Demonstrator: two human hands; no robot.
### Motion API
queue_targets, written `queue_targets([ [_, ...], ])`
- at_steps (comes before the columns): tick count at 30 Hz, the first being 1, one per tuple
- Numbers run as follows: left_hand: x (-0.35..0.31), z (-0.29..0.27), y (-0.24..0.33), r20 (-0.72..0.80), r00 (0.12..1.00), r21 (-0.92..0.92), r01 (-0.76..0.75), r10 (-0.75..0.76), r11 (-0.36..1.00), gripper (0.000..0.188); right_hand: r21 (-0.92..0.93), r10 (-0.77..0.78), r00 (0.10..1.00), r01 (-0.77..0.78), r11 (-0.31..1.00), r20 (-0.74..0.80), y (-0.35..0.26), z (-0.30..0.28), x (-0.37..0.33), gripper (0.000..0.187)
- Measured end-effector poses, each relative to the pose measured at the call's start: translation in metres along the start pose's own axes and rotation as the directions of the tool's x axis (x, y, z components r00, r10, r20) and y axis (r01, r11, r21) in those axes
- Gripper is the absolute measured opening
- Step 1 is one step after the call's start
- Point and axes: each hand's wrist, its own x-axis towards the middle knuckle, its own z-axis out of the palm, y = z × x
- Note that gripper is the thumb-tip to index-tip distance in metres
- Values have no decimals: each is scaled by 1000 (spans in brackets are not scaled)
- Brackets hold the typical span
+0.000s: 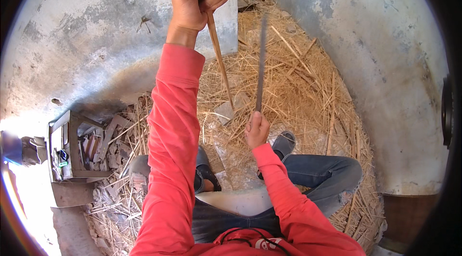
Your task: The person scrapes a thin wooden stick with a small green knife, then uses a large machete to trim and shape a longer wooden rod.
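From my remote view I get two bare hands, both busy. Left hand [198, 3] is at the top of the frame, left of centre, fingers curled tight round the upper part of a thin wooden stick [219, 56]. Stick slants down and slightly right to about mid-frame, its lower end by a grey block [224, 112]; can't tell if they touch. Right hand [257, 132] is just right of centre, fingers wrapped round the lower end of a long dark blade [261, 63], grip hidden in the fist. Blade points up, a bit blurred, to the right of the stick and apart from it. I see red sleeves [174, 126] on both arms, jeans [317, 172] at lower centre, a dark shoe [284, 143] below and right of the right hand. Straw-like shavings [298, 102] cover the floor from centre to right. Left side: wooden frame [73, 147] with scraps [113, 135] around it. Mottled grey walls [91, 25] fill upper left and upper right.
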Motion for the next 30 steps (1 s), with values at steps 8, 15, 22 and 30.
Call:
queue_targets([
  [8,-1,-5,9,18,1000,-47,6,-5,999,58,-550,590,801,-540,638,-102,174,-32,-51,81],
  [15,-14,-21,22,-43,997,21,-60,61,998,58,-131,305,946,-318,939,-113,89,-26,9,61],
  [22,-25,-16,32,-259,913,472,-166,316,866,59,269,282,959,-275,923,11,-63,-10,-15,52],
  [30,-38,-1,22,-249,777,804,-168,579,570,64,263,242,953,-284,922,182,-145,-6,-74,48],
])
